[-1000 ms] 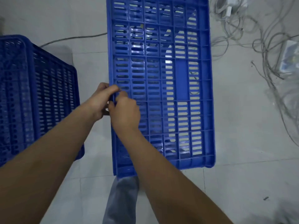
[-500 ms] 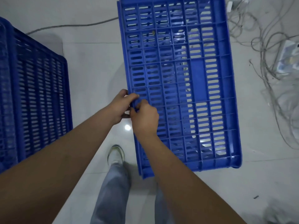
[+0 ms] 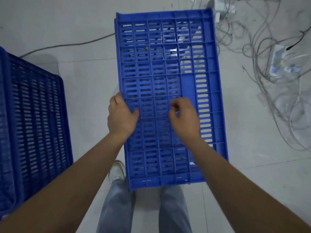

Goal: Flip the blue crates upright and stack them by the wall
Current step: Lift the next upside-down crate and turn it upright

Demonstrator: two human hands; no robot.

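Head view, looking down past your forearms. Your left hand [image 3: 121, 116] grips the left long edge of the blue crate [image 3: 170, 98]: the thumb lies on the slotted panel facing you, while the fingers wrap round the edge and are hidden behind it. Your right hand [image 3: 184, 117] hovers over the middle of the same panel, its fingers curled loosely inward; you cannot tell whether the fingertips touch the plastic, and nothing shows between them. The crate's long axis runs away from you, near end above your legs, far end toward the top of the frame. The broad slotted face is turned up toward the camera; whether this is the base or a side wall cannot be told, as the crate's depth is hidden behind that face. The pale tiled floor [image 3: 84, 91] shows through the slots on the right of the panel. A second blue crate [image 3: 33, 125] stands at your left, well apart from the held one and cut off by the frame's left edge. Your jeans [image 3: 116, 209] and one shoe [image 3: 117, 171] appear below the crate; the other foot is hidden. A tangle of grey cables [image 3: 262, 52] lies on the floor at upper right, among them pale items too blurred to identify.
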